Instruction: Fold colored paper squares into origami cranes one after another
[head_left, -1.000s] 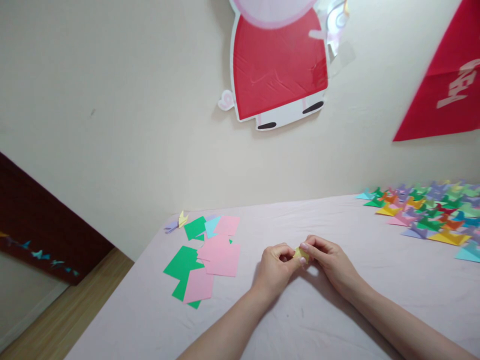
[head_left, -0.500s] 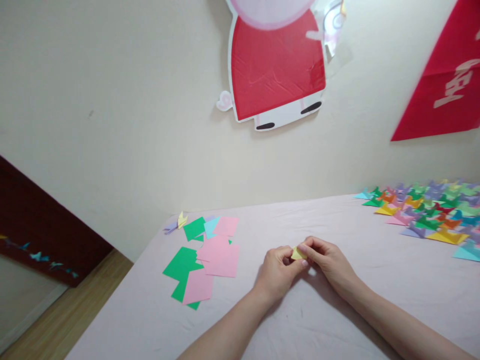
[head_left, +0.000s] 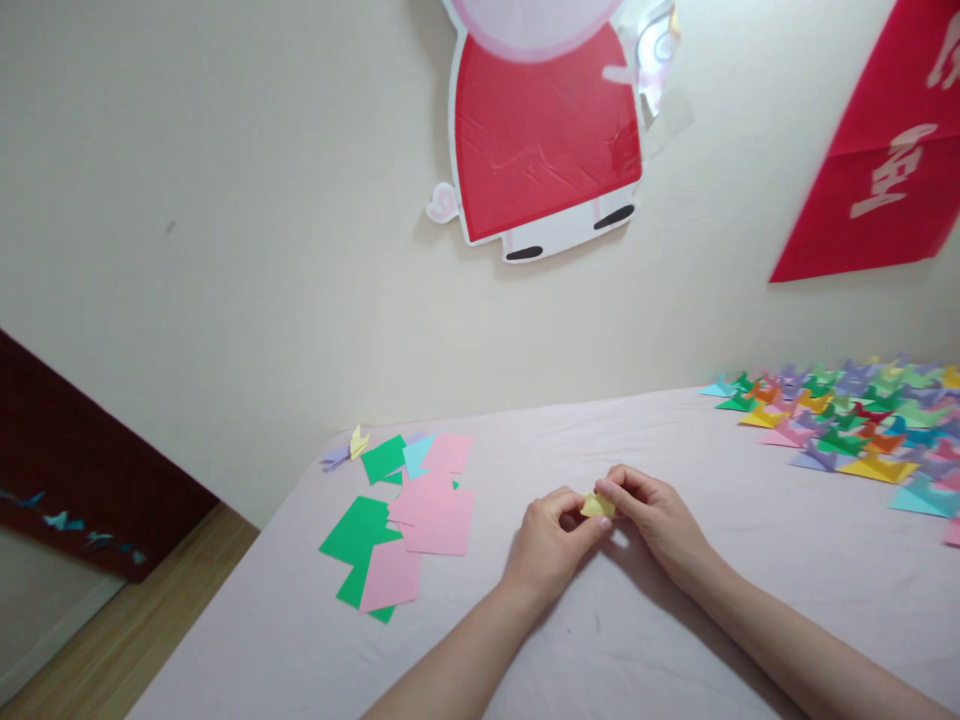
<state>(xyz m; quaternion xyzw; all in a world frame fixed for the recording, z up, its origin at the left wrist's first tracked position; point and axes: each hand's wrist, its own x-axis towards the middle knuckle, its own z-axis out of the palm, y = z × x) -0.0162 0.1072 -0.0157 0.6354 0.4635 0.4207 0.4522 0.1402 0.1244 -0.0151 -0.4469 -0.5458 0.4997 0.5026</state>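
Observation:
Between my two hands is a small piece of folded yellow paper (head_left: 597,505), held just above the pale cloth. My left hand (head_left: 551,540) pinches its left and lower side between thumb and fingers. From the upper right, my right hand (head_left: 654,512) grips the other side, with its thumb and forefinger tips at the paper's top edge. The paper's exact folds are too small to make out. Left of my hands, loose pink paper squares (head_left: 442,515) and green paper squares (head_left: 358,532) overlap on the cloth.
Many folded paper cranes (head_left: 862,420) stand in rows at the right. A folded yellow piece (head_left: 359,442) and a purple one (head_left: 335,457) lie at the back left corner of the pale cloth (head_left: 247,620). The wall rises behind, with a red cartoon cutout (head_left: 547,130).
The view has shifted slightly, so the scene sits a little further left. My right thumb has moved up to the paper's top edge, leaving more yellow showing. Both hands keep hold.

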